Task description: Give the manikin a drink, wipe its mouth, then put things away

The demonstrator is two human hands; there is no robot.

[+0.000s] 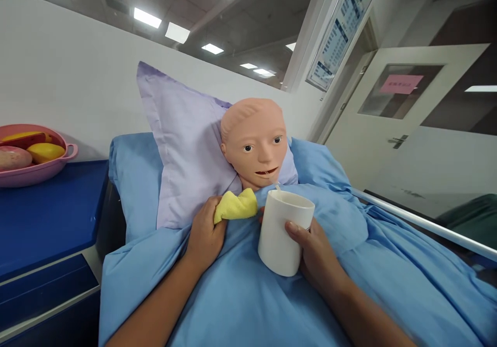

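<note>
At the head of a hospital bed, a training manikin [254, 140] lies propped on a lilac pillow [182, 150], tucked under a light-blue blanket [368, 279] that comes up to its neck. Its mouth is slightly open.

The person's left hand [204, 233] rests on the blanket just below the manikin's chin. Its fingers are curled around a folded yellow cloth [235, 206], and the cloth's free end lies against the neck, between the pillow and the mug. The right hand [316, 254] is wrapped around the far side of a white mug [281, 233], with the thumb pressed on the near wall just under the rim. The mug is held upright over the manikin's chest, close below its chin and just beside the cloth. A thin white straw [277, 187] pokes up from the rim towards the mouth, but its tip is too small to tell whether it touches the lips.

On the person's left stands a blue bedside cabinet [50, 207], and on its top sits a pink bowl [34, 177] holding a yellow fruit [45, 152] and other fruit, well apart from both hands. A metal bed rail [427, 225] runs along the right side of the bed. Beyond it is a pale door [407, 129] with a window, and a printed chart [341, 26] hangs on the wall above.
</note>
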